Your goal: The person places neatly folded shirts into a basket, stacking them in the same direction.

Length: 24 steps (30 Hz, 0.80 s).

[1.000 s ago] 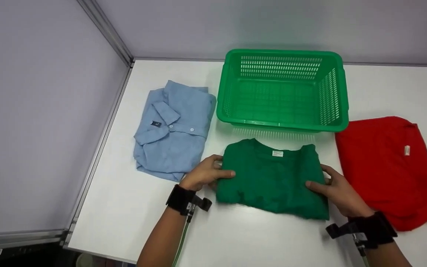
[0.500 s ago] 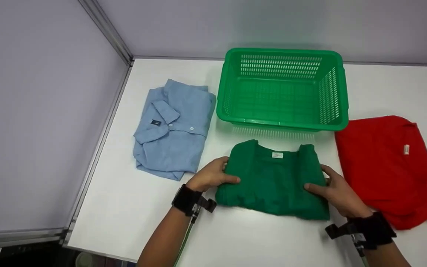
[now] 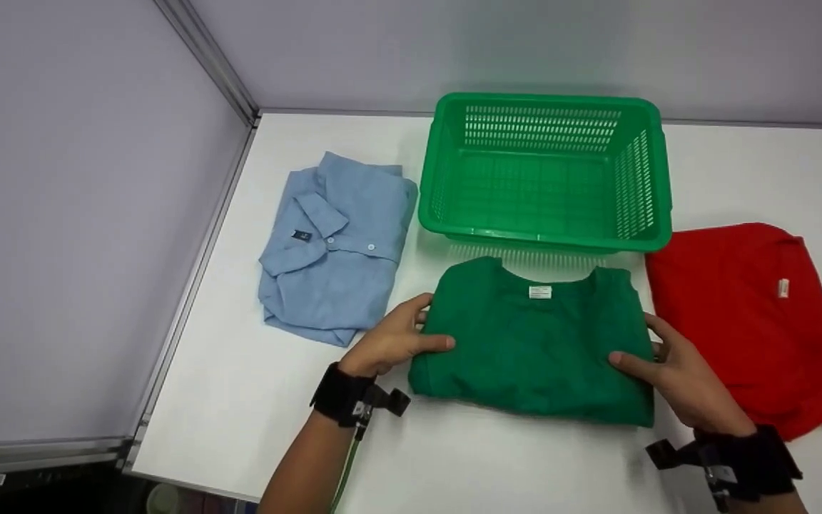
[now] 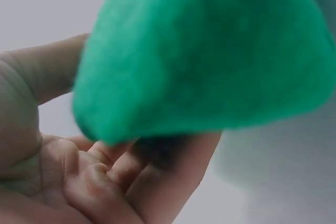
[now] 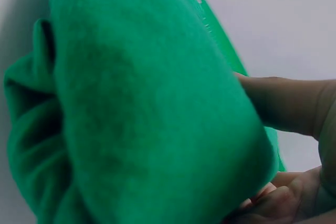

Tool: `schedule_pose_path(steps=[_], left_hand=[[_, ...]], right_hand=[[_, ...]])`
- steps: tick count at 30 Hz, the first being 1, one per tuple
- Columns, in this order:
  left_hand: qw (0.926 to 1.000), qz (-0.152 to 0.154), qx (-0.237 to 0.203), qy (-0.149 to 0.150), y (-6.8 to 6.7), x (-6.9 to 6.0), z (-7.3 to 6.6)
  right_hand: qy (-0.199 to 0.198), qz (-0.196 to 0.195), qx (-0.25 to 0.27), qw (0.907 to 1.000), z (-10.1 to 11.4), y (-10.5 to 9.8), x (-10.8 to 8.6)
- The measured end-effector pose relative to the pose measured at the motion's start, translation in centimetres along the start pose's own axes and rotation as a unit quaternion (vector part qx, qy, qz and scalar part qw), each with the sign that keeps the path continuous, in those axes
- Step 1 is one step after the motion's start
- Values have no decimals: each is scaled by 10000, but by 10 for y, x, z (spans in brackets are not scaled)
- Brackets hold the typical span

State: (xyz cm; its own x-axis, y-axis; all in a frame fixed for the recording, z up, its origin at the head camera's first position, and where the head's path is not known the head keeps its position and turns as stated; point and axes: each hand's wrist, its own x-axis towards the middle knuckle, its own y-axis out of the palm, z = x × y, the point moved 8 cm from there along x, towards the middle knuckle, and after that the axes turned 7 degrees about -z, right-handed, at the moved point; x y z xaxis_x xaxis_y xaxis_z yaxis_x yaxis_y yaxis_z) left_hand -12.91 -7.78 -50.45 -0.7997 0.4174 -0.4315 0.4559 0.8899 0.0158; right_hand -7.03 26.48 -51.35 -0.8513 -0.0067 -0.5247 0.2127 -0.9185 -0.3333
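Left wrist view alone shows the left hand's (image 3: 393,341) fingers curled under the green shirt (image 3: 532,350); head view puts it nearside of the basket (image 3: 545,240), right hand (image 3: 686,375) gripping too, hands wider apart than earlier.

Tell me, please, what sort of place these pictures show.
Probably a recording booth or test workstation, rather than a home: gray metal-edged panels border the white table on at least two sides, and black wrist cameras are being worn.
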Motion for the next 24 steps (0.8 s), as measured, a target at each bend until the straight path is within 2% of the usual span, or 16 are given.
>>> schedule_pose_path(steps=[10,12,14,18,21,24], left_hand=[[9984,64,254,496,-6,-11,-57],[9978,89,264,602,-7,-10,-67],[9970,108,297,709,-7,-8,-76],[9971,35,245,722,-10,-1,-90],[9970,-124,295,712,-15,7,-102],[9963,-270,340,739,-21,18,-116]], right_hand=[[-408,-191,295,9985,35,-27,-18],[-477,-263,170,9984,41,-34,-20],[-552,-379,-64,9977,46,-41,-20],[-668,-593,-459,9949,58,-55,-16],[-759,-623,-350,9946,69,-62,-10],[-803,-553,146,9951,79,-70,0]])
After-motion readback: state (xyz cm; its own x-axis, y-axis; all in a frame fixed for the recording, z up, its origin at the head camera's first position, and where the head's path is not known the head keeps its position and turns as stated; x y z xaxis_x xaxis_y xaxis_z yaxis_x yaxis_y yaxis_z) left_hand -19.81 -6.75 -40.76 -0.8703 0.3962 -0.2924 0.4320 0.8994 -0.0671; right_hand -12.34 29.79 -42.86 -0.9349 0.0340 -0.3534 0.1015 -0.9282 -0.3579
